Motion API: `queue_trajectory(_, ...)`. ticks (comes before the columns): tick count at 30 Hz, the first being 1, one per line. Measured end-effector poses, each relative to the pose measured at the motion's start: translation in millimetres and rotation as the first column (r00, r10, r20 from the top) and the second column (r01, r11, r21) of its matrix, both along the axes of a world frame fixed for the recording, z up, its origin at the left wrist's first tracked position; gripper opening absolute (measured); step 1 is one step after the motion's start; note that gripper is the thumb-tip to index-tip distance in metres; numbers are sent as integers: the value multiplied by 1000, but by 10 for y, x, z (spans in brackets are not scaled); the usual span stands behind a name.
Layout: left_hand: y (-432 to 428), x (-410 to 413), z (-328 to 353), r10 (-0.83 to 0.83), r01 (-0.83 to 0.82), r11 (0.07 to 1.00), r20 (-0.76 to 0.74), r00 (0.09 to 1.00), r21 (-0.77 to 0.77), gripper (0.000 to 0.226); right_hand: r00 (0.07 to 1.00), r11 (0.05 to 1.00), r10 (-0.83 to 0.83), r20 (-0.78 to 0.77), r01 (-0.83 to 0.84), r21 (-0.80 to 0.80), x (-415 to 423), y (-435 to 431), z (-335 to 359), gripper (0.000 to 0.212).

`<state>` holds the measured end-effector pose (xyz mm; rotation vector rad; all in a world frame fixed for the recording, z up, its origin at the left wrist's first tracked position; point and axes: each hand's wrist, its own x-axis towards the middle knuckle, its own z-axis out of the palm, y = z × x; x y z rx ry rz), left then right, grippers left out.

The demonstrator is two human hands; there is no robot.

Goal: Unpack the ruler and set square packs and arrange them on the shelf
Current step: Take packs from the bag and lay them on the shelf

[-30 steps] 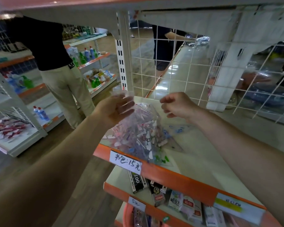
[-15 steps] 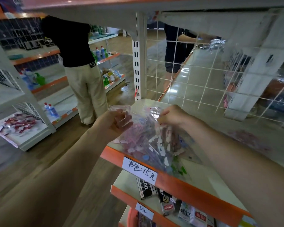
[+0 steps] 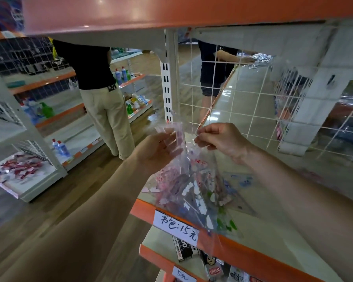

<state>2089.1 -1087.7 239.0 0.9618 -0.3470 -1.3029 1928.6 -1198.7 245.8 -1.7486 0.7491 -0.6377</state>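
I hold a clear plastic pack point(image 3: 192, 190) of printed set squares and rulers above the front edge of the cream shelf point(image 3: 273, 237). My left hand point(image 3: 157, 151) grips the pack's top left corner. My right hand point(image 3: 220, 139) pinches the top right edge of the bag's mouth. The pack hangs down and its lower tip reaches the orange shelf lip point(image 3: 243, 255). A transparent set square point(image 3: 240, 180) with blue print lies flat on the shelf behind the pack.
A white wire grid point(image 3: 243, 102) backs the shelf; an orange shelf point(image 3: 171, 13) hangs close overhead. A handwritten price label point(image 3: 177, 224) sits on the lip. Boxed goods point(image 3: 212, 265) fill the shelf below. Two persons point(image 3: 102, 94) stand in the aisles beyond.
Both hands have risen with the pack and drawn closer at its top; my right hand went from free above it to pinching the bag's mouth.
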Motion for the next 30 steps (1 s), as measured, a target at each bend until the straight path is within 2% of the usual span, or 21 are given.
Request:
queue_trajectory(5,-172,-212,116,-67,70,994,43,997,-81,21,994,994,108,-26,-109,-24,-90,100,135,10)
queue_trajectory(10,-356,-468,273,-142,154,978,90,986,-142,22,996,995,70,57,-74,66,-298,103,196,18)
queue_trajectory(12,-415,-612,350,-169,191,965,129,977,-180,27,998,998,55,25,-55,-20,-401,99,226,8)
queue_trajectory(14,-452,-756,395,-186,208,962,132,974,-178,29,1000,996,-5,26,7,-85,-511,68,258,17)
queue_trajectory(19,-567,-985,331,-273,285,958,332,903,14,13,992,992,-115,53,117,-39,-900,27,360,13)
queue_trajectory(23,-641,-1226,293,-381,371,924,309,871,95,8,984,984,-176,-25,175,-25,-1324,-11,471,7)
queue_trajectory(27,-698,-1480,247,-432,401,901,256,865,168,8,965,974,-219,-141,225,28,-1874,-80,509,8)
queue_trajectory(30,-714,-1681,175,-459,408,885,271,846,224,10,946,959,-253,-205,273,74,-2246,-87,409,8)
